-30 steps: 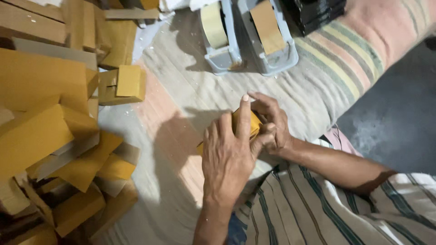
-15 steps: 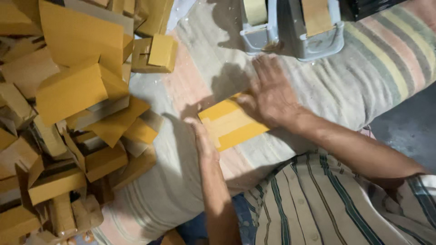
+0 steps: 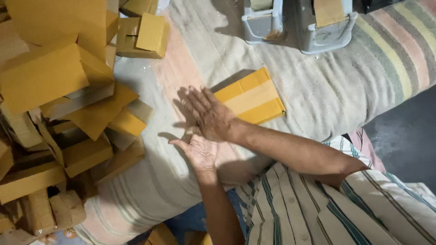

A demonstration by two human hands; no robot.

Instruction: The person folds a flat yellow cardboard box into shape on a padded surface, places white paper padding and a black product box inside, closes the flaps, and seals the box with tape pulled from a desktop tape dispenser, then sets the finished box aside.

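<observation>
Head view, right hand [image 3: 210,115]: flat, palm down, fingers spread apart and empty, its edge on the left part of the yellow flat box [image 3: 250,96].
Left hand [image 3: 199,151]: palm up just below the right, fingers open, holding nothing.
Box: flat on the striped blanket [image 3: 318,90].
Surroundings: cardboard pile [image 3: 59,104] left; two tape dispensers [image 3: 297,20] above.

Dim warm light, hard shadows, slight blur

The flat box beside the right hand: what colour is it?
Yellow-brown cardboard box with a paler tan tape strip across its middle; the head view shows it.
</observation>
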